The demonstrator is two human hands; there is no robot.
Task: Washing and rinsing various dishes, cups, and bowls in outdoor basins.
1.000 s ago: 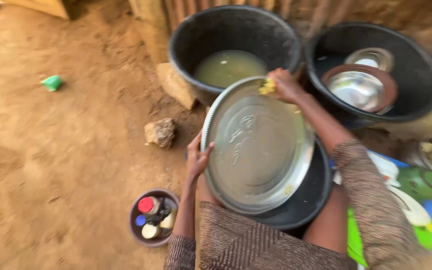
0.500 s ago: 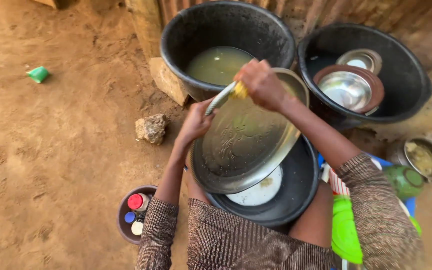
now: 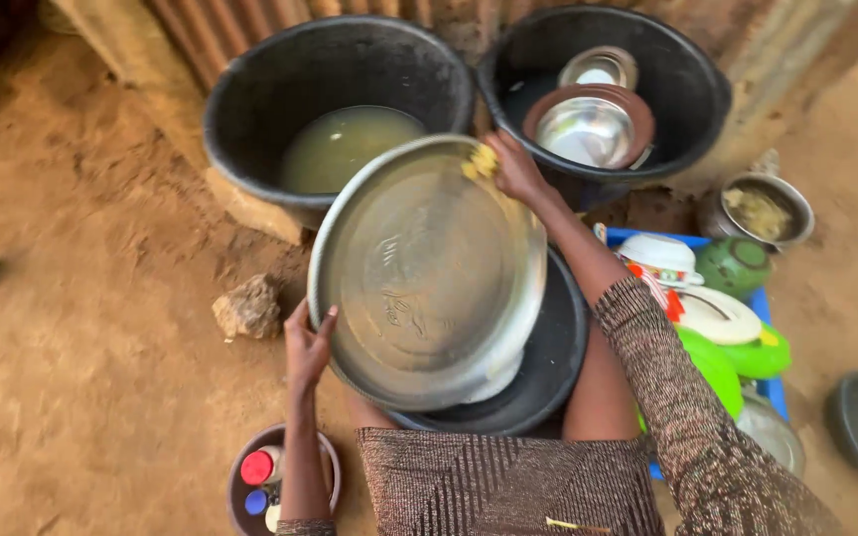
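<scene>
A large round metal tray (image 3: 419, 278) stands tilted over a black basin (image 3: 553, 367) between my knees. My left hand (image 3: 307, 342) grips the tray's lower left rim. At the tray's upper right edge, my right hand (image 3: 513, 167) presses a yellow sponge (image 3: 482, 161) against the metal. A white plate shows just under the tray's lower edge, inside the basin.
Behind the tray stand a black tub of murky water (image 3: 335, 99) and a second black tub (image 3: 613, 89) holding metal bowls. A stone (image 3: 247, 308) lies on the dirt at left. A small bowl of containers (image 3: 265, 481) sits bottom left. Plates and lids (image 3: 722, 328) pile at right.
My left hand has slid from the tray's upper left rim down to its lower left rim. The sponge hand has moved to the upper right edge. The camera view has shifted to the right.
</scene>
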